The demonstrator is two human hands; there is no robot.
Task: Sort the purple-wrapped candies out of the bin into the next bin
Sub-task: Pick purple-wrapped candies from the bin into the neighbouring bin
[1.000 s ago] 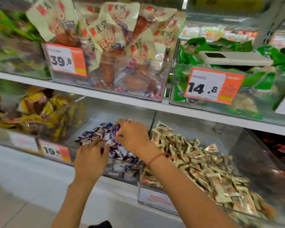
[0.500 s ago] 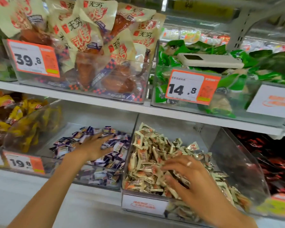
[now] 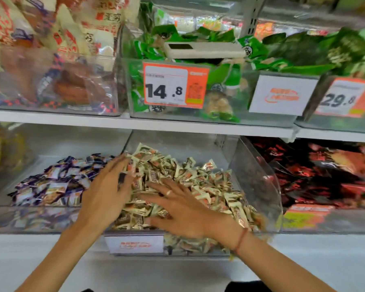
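Observation:
A heap of purple-wrapped candies (image 3: 53, 184) fills a clear bin (image 3: 30, 220) at the lower left. Right beside it, another clear bin (image 3: 259, 178) holds a heap of cream-and-brown wrapped candies (image 3: 198, 182). My left hand (image 3: 108, 192) lies with its fingers stretched out over the divide between the two bins, fingertips on the cream candies. My right hand (image 3: 177, 207), with a ring and a red wrist string, rests flat with spread fingers on the cream heap. No candy shows in either hand.
A white shelf edge (image 3: 177, 126) runs above the bins. Upper bins hold cream-and-red snack packs (image 3: 72, 60) and green packs (image 3: 230, 76), with a white device (image 3: 204, 49) on top. Dark red packs (image 3: 325, 175) fill the bin at right.
My left hand has moved right, from the purple candies to the edge of the cream heap. My right hand stays on the cream heap, a little further left. The view has shifted right and closer.

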